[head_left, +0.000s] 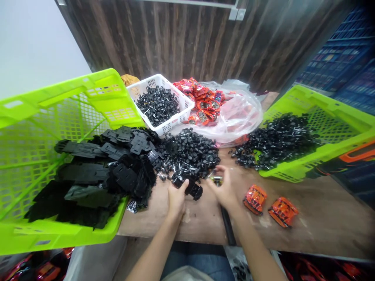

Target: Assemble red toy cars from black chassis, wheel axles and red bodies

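My left hand [176, 197] is closed on a black plastic toy car chassis [193, 190], held low over the table in front of the loose wheels. My right hand [224, 187] is just to its right, thumb and fingers curved but apart. Between them shows the silver and yellow head [216, 179] of what looks like a hammer. Its black handle [227, 226] runs out under my wrist toward the table's front edge. A heap of black wheels on metal axles [191, 152] lies just beyond both hands.
A green crate [22, 234] at left spills black chassis plates [84, 171]. Behind stand a white basket [168, 127] of wheels and a plastic bag [243, 113] beside orange-red car bodies [205, 103]. Two orange bodies [255, 199] lie right, near another green crate [336, 152] with wheel sets.
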The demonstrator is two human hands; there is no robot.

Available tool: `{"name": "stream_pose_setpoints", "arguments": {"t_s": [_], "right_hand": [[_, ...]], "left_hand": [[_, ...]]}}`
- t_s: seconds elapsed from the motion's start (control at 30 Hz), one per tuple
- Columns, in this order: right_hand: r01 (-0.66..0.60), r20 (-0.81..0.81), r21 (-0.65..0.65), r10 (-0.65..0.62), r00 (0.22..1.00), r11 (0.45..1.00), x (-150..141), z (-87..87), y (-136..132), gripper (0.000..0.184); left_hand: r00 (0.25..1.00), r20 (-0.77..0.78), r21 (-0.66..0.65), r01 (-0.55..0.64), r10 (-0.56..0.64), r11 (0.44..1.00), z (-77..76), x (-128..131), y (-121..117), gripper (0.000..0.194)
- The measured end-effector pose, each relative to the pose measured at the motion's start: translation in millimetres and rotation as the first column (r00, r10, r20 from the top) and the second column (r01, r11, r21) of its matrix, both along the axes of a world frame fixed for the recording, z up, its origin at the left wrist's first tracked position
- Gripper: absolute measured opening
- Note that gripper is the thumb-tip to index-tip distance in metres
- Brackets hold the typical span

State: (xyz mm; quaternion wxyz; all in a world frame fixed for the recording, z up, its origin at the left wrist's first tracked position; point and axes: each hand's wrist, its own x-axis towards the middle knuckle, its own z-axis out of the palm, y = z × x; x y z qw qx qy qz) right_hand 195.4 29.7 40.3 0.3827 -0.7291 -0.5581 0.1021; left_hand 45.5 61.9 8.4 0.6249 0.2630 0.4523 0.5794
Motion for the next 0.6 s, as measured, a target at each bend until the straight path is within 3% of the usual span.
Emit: {"name": "stream_pose_setpoints", "arguments": {"t_s": [0.03, 0.1, 0.23, 0.4, 0.5, 0.6], "right_hand": [[-0.112, -0.010, 0.063, 0.113, 0.994, 0.992, -12.3, 0.2, -11.3, 0.055], [-0.226, 0.039, 0.127, 0.222, 0.974, 0.966, -31.6, -1.9, -27.4, 0.056], [-0.239, 0.106, 0.139, 0.225, 0.968, 0.961, -43.5, -11.4, -33.3, 0.058], [-0.224, 0.072, 0.139, 0.216, 0.974, 0.965, -42.8, -15.8, -30.8, 0.058], [-0.226, -0.007, 0.177, 0.231, 0.973, 0.958, -28.5, -0.2, 1.9, 0.066], [-0.166, -0.013, 0.218, 0.173, 0.985, 0.962, 5.3, 37.8, 86.7, 0.049]], "left_hand": [[1.000, 0.014, 0.011, -0.003, 0.003, 1.000, 0.7, 1.2, -0.3, 0.051], [0.999, 0.040, 0.044, -0.003, 0.001, 0.999, 4.1, 3.6, -1.9, 0.050], [0.997, 0.081, 0.046, 0.004, -0.007, 0.999, 13.9, 7.3, -4.8, 0.049], [0.991, 0.133, 0.046, -0.030, 0.023, 0.999, 20.8, 6.1, -0.4, 0.052], [0.990, 0.142, 0.012, -0.023, 0.021, 1.000, 18.5, 1.7, 6.5, 0.054], [0.988, 0.153, -0.020, 0.000, 0.003, 1.000, 6.8, -4.1, 13.8, 0.056]]}}
